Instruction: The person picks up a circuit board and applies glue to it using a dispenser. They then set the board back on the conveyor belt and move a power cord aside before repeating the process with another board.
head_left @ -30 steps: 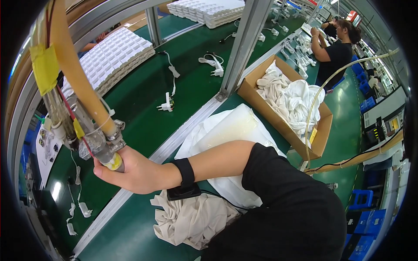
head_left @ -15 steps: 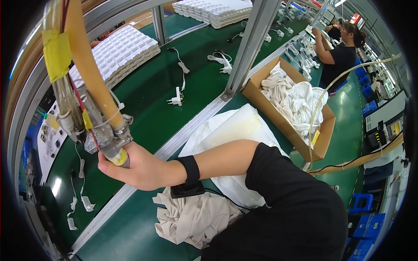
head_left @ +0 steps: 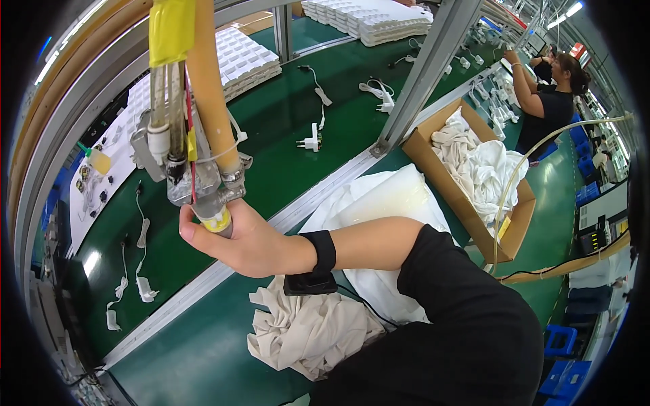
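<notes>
My right hand (head_left: 250,240) is closed around the grey lower end of a hanging hose tool (head_left: 215,220), just below its metal fittings; its thumb shows on the left, and most of its fingers are hidden. An orange-tan hose (head_left: 206,88), clear tubes and a red wire run up from the tool, bound with yellow tape (head_left: 171,30). A black band with a small dark box circles my right wrist. Under that forearm lie a crumpled beige cloth (head_left: 308,328) and a white sheet or bag (head_left: 379,203). My left hand does not appear.
White plug adapters with cords (head_left: 311,139) lie along the green belt (head_left: 271,162) behind an aluminium rail. Stacked white trays (head_left: 247,64) stand beyond. To the right, a cardboard box (head_left: 467,203) holds white and beige cloths. A metal post rises midway; a co-worker (head_left: 552,101) works farther back.
The whole view has shifted, so the scene, tool and my right hand sit farther right in the picture. My grip on the tool looks the same. The co-worker's arms have moved slightly.
</notes>
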`<action>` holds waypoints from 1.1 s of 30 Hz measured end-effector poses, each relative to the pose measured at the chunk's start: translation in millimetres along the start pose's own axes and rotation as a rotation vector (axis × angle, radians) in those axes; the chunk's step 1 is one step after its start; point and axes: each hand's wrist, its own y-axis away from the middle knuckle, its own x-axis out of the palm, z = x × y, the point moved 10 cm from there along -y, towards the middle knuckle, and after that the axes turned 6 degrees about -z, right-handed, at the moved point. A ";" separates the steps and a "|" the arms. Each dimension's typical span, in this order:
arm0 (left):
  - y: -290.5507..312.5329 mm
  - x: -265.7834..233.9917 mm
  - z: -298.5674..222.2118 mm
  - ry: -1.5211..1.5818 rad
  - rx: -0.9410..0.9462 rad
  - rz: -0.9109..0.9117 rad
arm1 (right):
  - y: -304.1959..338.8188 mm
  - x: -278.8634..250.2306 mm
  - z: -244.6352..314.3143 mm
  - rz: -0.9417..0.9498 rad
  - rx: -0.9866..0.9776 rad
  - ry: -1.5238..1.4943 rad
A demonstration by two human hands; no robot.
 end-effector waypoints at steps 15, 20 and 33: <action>-72.9 80.5 -75.1 0.082 -0.078 -0.145 | 4.0 17.0 -22.4 0.014 0.119 0.005; -84.9 22.8 -96.7 -0.128 -0.128 -0.124 | 6.0 28.1 -41.0 -0.056 0.120 0.057; 58.3 215.7 58.7 -0.578 -0.417 0.686 | 29.0 82.6 -52.8 -0.013 0.254 0.033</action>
